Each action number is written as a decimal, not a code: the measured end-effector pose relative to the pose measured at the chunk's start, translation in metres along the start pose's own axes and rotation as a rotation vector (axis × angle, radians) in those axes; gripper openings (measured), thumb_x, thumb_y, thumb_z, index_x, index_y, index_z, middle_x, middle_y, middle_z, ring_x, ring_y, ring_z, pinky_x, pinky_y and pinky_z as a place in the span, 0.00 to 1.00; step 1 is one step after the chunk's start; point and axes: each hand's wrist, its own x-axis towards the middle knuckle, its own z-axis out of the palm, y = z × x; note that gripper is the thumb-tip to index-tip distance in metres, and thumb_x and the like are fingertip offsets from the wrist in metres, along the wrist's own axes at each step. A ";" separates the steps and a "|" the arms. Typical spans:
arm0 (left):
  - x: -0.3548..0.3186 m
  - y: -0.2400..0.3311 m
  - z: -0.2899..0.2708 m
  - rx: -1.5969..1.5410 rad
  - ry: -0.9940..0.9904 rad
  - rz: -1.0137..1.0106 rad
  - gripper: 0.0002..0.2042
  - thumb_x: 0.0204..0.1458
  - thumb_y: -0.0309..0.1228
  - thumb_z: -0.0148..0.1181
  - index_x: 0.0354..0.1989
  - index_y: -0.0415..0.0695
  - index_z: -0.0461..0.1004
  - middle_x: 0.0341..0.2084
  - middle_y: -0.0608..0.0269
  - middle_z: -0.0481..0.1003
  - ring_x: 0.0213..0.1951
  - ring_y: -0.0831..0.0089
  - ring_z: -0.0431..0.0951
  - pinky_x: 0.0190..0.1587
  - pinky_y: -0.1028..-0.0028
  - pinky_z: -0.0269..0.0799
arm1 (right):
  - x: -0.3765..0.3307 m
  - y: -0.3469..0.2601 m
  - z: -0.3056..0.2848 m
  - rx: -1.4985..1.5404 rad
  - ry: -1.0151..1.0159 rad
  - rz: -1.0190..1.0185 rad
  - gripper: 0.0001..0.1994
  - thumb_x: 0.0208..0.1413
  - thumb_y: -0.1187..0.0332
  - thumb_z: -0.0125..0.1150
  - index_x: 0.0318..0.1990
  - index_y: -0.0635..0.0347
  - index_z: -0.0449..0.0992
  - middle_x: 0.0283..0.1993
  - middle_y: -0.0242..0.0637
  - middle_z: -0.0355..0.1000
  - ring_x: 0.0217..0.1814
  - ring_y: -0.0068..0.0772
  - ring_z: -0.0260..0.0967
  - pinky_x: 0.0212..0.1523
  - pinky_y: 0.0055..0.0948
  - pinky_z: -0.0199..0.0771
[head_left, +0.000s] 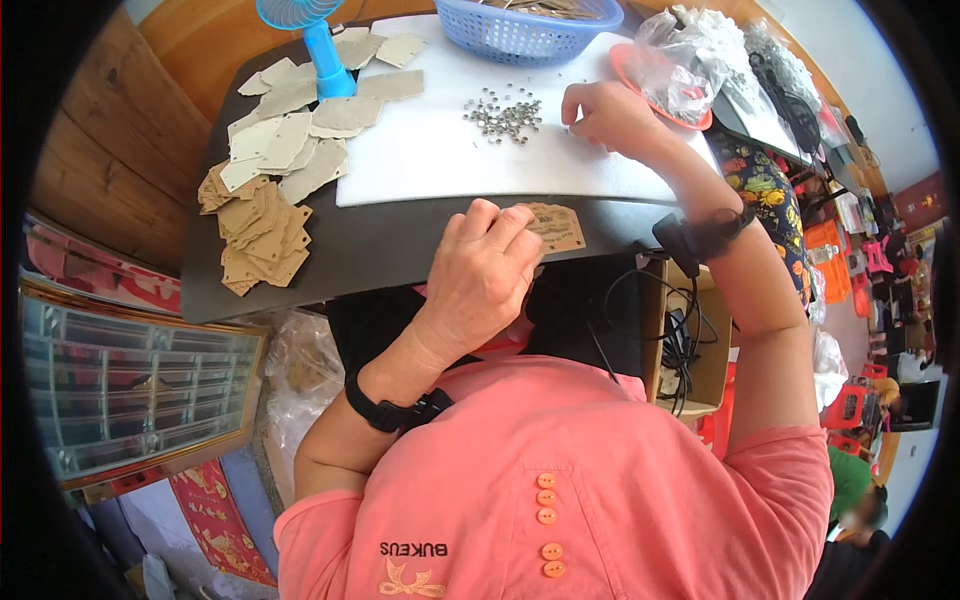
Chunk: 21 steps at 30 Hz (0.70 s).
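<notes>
My left hand [480,262] is at the table's front edge, its fingers closed on a brown cardboard tag [558,228] with dark print and small holes. The tag's left part is hidden under those fingers. Farther off to the right, my right hand [615,118] hovers over or rests on a white board [420,160]. Its thumb and forefinger are pinched together; anything between them is too small to make out. Left of that hand, several small metal eyelets [505,118] lie in a loose pile, with a few strays around it.
Brown tags [262,240] are heaped at the table's left, below grey-beige tags [285,140] around a blue fan [325,60]. A blue basket [530,35] stands at the back. To the right is a red dish [625,65] with plastic bags. A cardboard box [705,365] holds cables.
</notes>
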 end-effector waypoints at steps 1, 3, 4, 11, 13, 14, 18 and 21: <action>0.000 0.000 0.000 0.007 0.001 0.004 0.07 0.45 0.25 0.64 0.34 0.42 0.75 0.44 0.62 0.76 0.42 0.61 0.71 0.43 0.64 0.68 | -0.002 0.000 -0.003 0.025 0.020 0.042 0.05 0.49 0.69 0.60 0.33 0.54 0.79 0.24 0.36 0.76 0.27 0.35 0.76 0.34 0.37 0.74; 0.000 0.000 0.001 0.011 0.001 0.003 0.07 0.45 0.25 0.64 0.34 0.42 0.76 0.44 0.62 0.76 0.42 0.61 0.71 0.43 0.64 0.68 | -0.002 -0.007 -0.009 0.070 0.016 0.108 0.05 0.49 0.69 0.61 0.33 0.53 0.80 0.26 0.37 0.77 0.29 0.36 0.76 0.34 0.37 0.74; 0.000 -0.001 0.001 0.019 0.001 0.003 0.07 0.45 0.25 0.64 0.34 0.42 0.76 0.44 0.63 0.76 0.42 0.61 0.71 0.44 0.64 0.68 | -0.002 -0.010 -0.010 0.116 0.013 0.172 0.05 0.48 0.69 0.61 0.33 0.53 0.80 0.28 0.37 0.78 0.30 0.37 0.76 0.35 0.37 0.74; -0.001 -0.003 0.004 0.006 -0.013 -0.009 0.06 0.46 0.24 0.64 0.33 0.43 0.76 0.44 0.64 0.76 0.41 0.62 0.71 0.44 0.64 0.69 | -0.007 0.002 0.003 0.062 0.055 0.117 0.05 0.48 0.67 0.63 0.32 0.54 0.81 0.26 0.37 0.77 0.28 0.35 0.76 0.33 0.35 0.73; -0.001 -0.003 0.002 0.021 -0.018 -0.022 0.06 0.46 0.24 0.64 0.33 0.43 0.76 0.43 0.65 0.76 0.41 0.62 0.71 0.45 0.64 0.70 | -0.013 0.001 0.002 0.079 0.034 0.114 0.05 0.47 0.66 0.63 0.32 0.53 0.81 0.27 0.37 0.77 0.29 0.36 0.76 0.34 0.35 0.74; -0.001 -0.003 0.002 0.020 -0.021 -0.024 0.06 0.46 0.24 0.64 0.33 0.43 0.76 0.43 0.65 0.76 0.41 0.62 0.71 0.45 0.64 0.70 | -0.016 -0.001 0.001 0.081 0.031 0.116 0.05 0.47 0.66 0.63 0.32 0.53 0.81 0.27 0.37 0.77 0.29 0.36 0.76 0.34 0.35 0.74; 0.000 -0.004 0.003 0.017 -0.031 -0.038 0.07 0.46 0.23 0.63 0.34 0.43 0.76 0.44 0.64 0.76 0.41 0.62 0.71 0.45 0.64 0.70 | -0.018 -0.006 0.009 0.169 0.004 0.147 0.06 0.46 0.66 0.63 0.32 0.53 0.81 0.28 0.38 0.78 0.31 0.39 0.76 0.34 0.37 0.74; 0.003 -0.004 0.003 0.019 -0.033 -0.036 0.07 0.46 0.23 0.63 0.34 0.43 0.76 0.44 0.64 0.77 0.41 0.62 0.71 0.44 0.65 0.71 | -0.018 -0.001 0.016 0.141 0.052 0.031 0.06 0.47 0.67 0.62 0.32 0.56 0.80 0.25 0.36 0.75 0.26 0.33 0.72 0.30 0.35 0.71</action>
